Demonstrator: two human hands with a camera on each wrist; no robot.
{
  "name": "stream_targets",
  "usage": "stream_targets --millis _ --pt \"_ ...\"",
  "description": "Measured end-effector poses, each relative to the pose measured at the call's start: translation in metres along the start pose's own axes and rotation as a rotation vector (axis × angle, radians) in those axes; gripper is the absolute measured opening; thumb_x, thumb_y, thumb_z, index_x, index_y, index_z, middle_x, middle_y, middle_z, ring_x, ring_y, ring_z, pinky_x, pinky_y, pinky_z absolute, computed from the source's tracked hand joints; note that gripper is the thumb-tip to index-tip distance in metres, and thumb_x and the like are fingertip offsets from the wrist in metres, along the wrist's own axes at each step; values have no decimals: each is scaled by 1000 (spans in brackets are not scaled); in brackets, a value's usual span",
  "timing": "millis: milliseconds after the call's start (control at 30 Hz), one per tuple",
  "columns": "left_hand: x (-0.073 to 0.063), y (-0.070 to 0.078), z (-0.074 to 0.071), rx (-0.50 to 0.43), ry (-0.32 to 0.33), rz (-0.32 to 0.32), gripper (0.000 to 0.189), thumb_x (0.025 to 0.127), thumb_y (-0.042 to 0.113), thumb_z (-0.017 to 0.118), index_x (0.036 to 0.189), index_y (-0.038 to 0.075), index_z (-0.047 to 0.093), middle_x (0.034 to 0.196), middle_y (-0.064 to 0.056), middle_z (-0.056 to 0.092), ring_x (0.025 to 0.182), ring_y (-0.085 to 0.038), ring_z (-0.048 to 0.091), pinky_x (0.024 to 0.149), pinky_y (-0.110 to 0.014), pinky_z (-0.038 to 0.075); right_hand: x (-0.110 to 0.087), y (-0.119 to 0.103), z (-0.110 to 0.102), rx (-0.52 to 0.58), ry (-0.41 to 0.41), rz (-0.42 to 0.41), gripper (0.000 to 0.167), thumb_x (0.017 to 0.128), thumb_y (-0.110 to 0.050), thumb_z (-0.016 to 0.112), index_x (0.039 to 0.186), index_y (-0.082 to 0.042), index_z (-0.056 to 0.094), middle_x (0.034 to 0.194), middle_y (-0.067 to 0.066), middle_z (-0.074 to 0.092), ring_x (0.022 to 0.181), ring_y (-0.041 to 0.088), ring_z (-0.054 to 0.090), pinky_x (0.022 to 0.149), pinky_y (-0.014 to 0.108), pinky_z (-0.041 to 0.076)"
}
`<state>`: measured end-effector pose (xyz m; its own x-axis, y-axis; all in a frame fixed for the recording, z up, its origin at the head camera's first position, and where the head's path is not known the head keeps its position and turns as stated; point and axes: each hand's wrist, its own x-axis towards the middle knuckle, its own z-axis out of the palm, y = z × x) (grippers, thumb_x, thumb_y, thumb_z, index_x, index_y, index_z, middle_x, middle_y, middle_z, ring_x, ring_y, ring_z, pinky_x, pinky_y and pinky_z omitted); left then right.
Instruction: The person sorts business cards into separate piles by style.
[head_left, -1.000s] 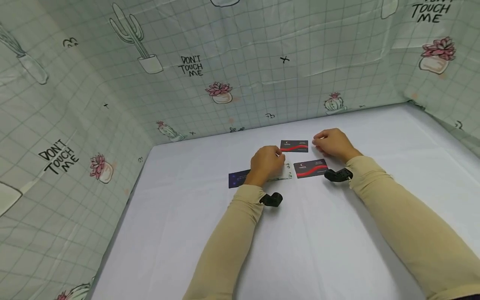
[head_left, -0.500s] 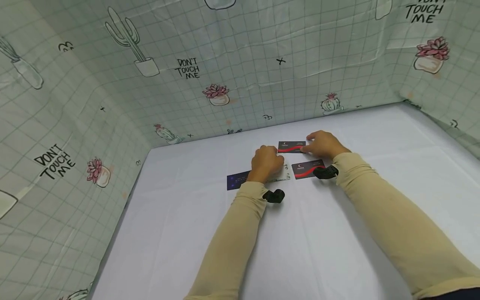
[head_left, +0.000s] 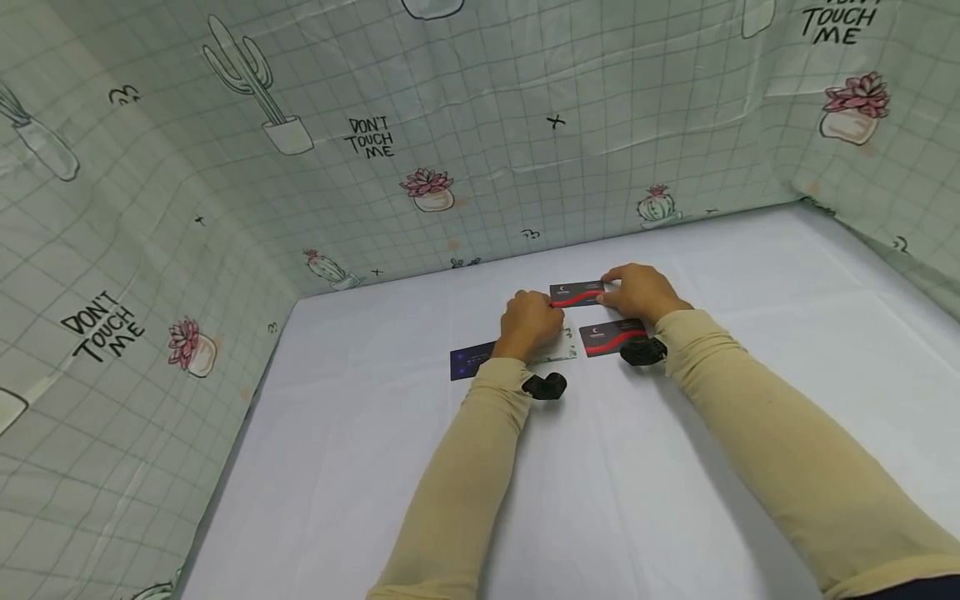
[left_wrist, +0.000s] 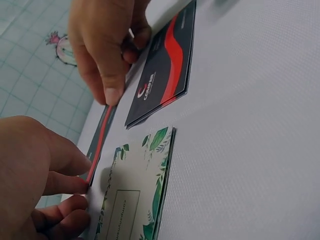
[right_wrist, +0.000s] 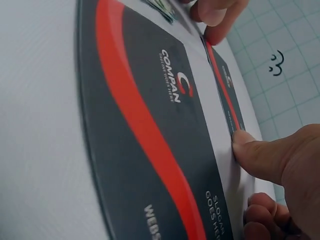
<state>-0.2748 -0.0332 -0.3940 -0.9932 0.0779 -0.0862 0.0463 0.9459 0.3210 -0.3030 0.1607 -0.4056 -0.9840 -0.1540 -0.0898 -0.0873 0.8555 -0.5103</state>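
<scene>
A dark business card with a red wave (head_left: 576,293) lies at the back, between both hands. My left hand (head_left: 528,321) pinches its left end between thumb and finger, as the left wrist view also shows. At the card's right end, my right hand (head_left: 641,292) grips the edge with its thumb (right_wrist: 250,150) in front. Nearer stands a matching black and red card (right_wrist: 145,100), seemingly more than one layer thick. Beside it is a white card with green leaves (left_wrist: 135,185), partly under my left hand in the head view. A dark blue card (head_left: 470,361) shows left of my left wrist.
All the cards rest on a white-covered table (head_left: 360,450). A gridded cloth with cactus drawings (head_left: 495,158) hangs behind and at the sides. Each wrist carries a small black camera, the right one (head_left: 642,351) just over the nearer red-wave card.
My right hand has come leftward from beside the far card and taken hold of its right end. My left hand stays near the card's left corner. The head view has shifted slightly.
</scene>
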Motion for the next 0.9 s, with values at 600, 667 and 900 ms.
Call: stream_targets --millis 600,667,900 --pt "1 -6 8 -352 89 -42 29 98 22 61 123 14 73 121 -2 70 114 -20 62 95 -37 48 -4 -3 1 24 -54 13 51 96 -24 64 142 -2 53 141 31 48 119 42 48 105 57 35" --pt "1 -6 9 -354 105 -53 27 98 22 61 121 15 74 118 -1 71 112 -19 63 93 -37 49 -4 -2 2 25 -52 14 51 96 -24 64 141 -3 53 141 30 49 118 41 48 104 57 35" --pt "4 -2 10 -391 158 -46 20 95 19 66 111 13 75 107 -2 72 98 -19 65 86 -36 51 -5 2 -1 45 -39 8 51 96 -24 66 139 -2 51 139 31 49 117 42 49 102 58 36"
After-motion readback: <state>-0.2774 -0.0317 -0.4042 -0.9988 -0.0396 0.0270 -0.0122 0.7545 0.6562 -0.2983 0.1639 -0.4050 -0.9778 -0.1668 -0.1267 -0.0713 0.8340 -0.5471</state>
